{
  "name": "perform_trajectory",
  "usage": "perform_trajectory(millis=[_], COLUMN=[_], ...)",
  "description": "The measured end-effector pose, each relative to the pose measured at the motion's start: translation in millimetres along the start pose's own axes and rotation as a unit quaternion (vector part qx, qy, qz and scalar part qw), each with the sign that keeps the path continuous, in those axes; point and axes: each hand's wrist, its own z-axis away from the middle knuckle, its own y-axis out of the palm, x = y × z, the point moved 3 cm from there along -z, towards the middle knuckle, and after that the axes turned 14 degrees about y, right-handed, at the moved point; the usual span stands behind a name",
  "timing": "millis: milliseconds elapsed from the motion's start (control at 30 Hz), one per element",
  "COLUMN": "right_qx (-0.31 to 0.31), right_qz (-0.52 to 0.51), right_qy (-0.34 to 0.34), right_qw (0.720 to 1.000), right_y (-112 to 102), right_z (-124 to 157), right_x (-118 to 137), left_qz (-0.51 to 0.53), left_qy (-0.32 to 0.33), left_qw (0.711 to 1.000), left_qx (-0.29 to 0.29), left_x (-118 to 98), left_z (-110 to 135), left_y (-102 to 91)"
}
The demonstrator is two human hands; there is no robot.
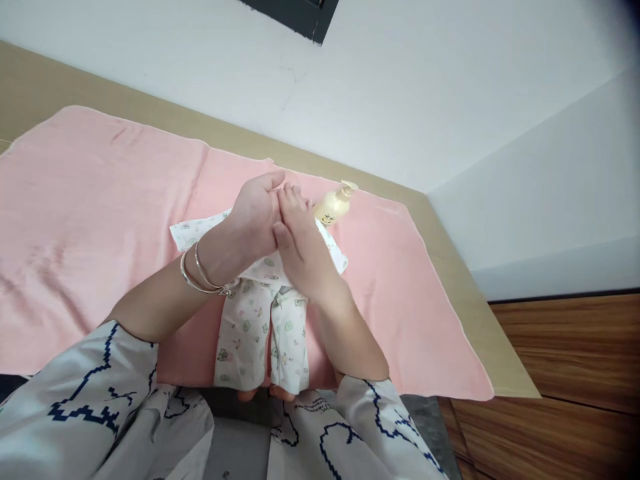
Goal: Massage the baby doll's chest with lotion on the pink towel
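Observation:
My left hand (pixel 255 213) and my right hand (pixel 296 243) are pressed palm to palm above a doll dressed in a white printed baby suit (pixel 260 327). Nothing shows between the palms. The left wrist wears two silver bangles (pixel 200 273). The doll lies on its back on a pink towel (pixel 100 220), its small feet showing at the near edge. My hands hide its head and chest. A cream pump bottle (pixel 334 203) stands just behind my right hand's fingertips.
The pink towel covers a tan tabletop (pixel 470 293) set against a white wall. A wooden floor (pixel 575 393) lies to the right. My patterned sleeves (pixel 100 400) fill the lower edge. A dark frame (pixel 300 17) hangs at the top.

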Motion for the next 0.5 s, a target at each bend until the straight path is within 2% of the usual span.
perform_trajectory(millis=[100,167,233,400,467,500], right_qx=[0.002,0.01,0.017,0.054,0.06,0.055], right_qz=[-0.027,-0.041,-0.054,-0.097,-0.107,-0.112], right_qy=[-0.056,-0.087,-0.109,-0.123,-0.109,-0.1], right_qw=[0.998,0.995,0.992,0.986,0.986,0.987], right_y=[4.1,3.7,0.7,-14.0,-18.9,-19.7], right_z=[28.9,44.1,54.5,65.1,67.9,69.8], right_x=[26.3,36.2,41.8,44.6,42.2,40.5], left_qz=[0.092,0.123,0.108,-0.006,-0.01,-0.02], left_qy=[-0.08,-0.078,-0.044,0.108,0.146,0.143], left_qw=[0.991,0.989,0.993,0.993,0.988,0.989], left_qx=[0.05,0.04,0.018,-0.049,-0.044,-0.025], left_x=[-19.1,-27.9,-29.8,-18.3,-17.5,-18.2], left_z=[14.1,22.0,30.1,58.3,69.4,73.7], left_y=[1.7,4.0,9.7,29.6,35.5,38.1])
